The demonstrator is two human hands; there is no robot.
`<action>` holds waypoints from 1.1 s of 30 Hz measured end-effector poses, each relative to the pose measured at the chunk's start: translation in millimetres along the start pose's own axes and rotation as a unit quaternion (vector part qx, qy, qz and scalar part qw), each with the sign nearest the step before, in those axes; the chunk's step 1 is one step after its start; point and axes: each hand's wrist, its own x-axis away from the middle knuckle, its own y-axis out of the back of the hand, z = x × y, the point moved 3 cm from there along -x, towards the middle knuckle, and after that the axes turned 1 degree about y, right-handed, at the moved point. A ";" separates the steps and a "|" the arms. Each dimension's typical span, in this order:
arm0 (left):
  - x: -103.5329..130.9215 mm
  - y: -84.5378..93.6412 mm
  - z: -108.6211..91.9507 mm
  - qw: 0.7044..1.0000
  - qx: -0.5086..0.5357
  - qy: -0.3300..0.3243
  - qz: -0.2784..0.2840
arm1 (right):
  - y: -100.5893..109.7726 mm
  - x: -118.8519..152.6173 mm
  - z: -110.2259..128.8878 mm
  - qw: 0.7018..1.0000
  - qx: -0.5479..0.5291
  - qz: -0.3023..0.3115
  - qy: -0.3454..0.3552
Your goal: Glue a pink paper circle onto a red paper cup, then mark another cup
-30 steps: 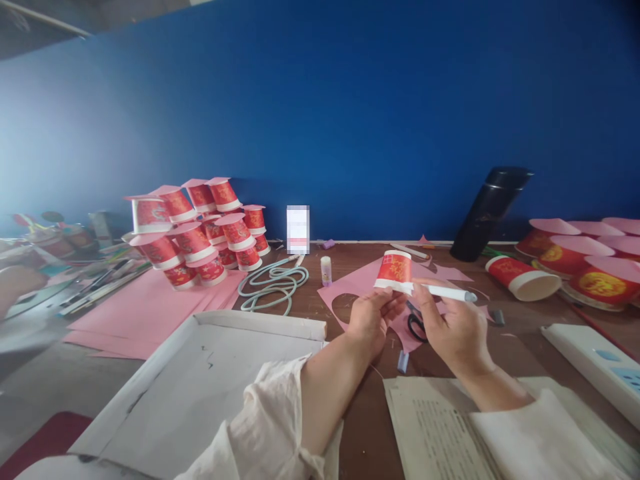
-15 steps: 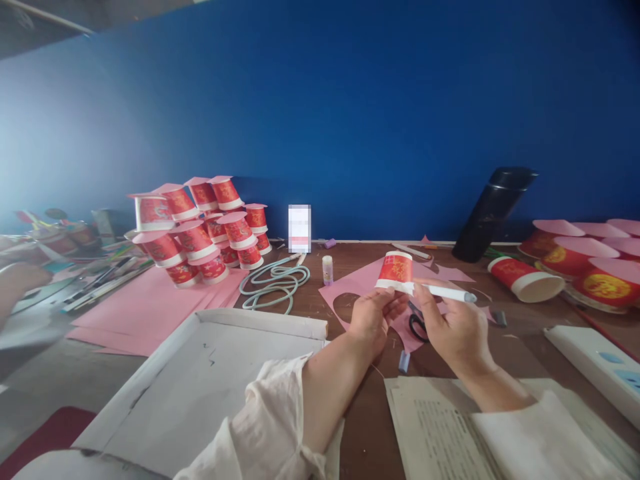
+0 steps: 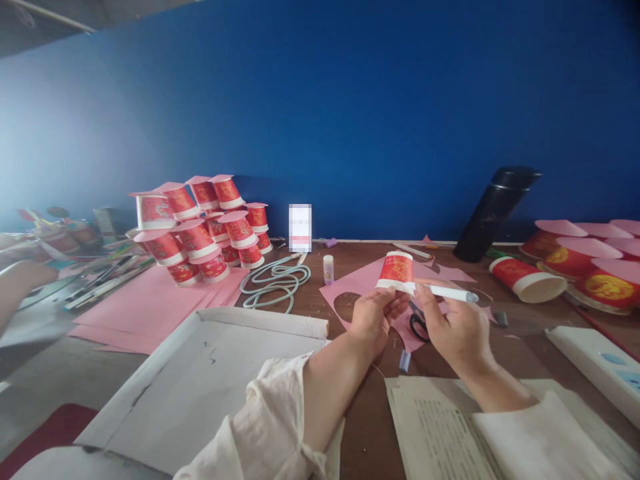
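My left hand [image 3: 373, 317] is closed on the white rim of a red paper cup [image 3: 396, 269], which it holds upside down with the base up. A white marker pen [image 3: 447, 293] sits in my right hand [image 3: 457, 330], its fingers wrapped round the barrel. The pen's left end is close to the cup's rim; whether it touches I cannot tell. Below the hands lie a cut sheet of pink paper [image 3: 353, 283] with a round hole and black-handled scissors [image 3: 418, 325], partly hidden by my right hand. A pale blue pen cap [image 3: 405, 361] rests nearer to me.
Stacked red cups with pink tops [image 3: 194, 239] stand on pink sheets [image 3: 120, 313] at left. A glue stick [image 3: 328, 270], coiled cable [image 3: 277, 283] and phone [image 3: 300, 228] are in the middle. At right are a tilted black flask [image 3: 493, 217], a lying cup [image 3: 525, 280] and printed papers [image 3: 435, 427]. Another person's hand [image 3: 15, 287] shows far left.
My hands, the cup and the marker pen keep almost the same place. The other person's hand at far left has shifted slightly. The view has moved a little.
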 end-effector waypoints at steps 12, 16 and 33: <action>-0.1 -0.4 0.6 1.000 -0.007 0.000 0.006 | 1.8 -2.5 1.7 1.000 -0.005 -0.001 0.007; -0.2 -0.7 0.7 1.000 -0.008 -0.002 0.005 | 1.9 -3.1 0.7 1.000 -0.004 -0.005 0.009; 4.8 -4.1 -2.6 1.000 -0.006 -0.003 -0.002 | -0.8 0.6 -2.1 1.000 0.015 -0.001 -0.002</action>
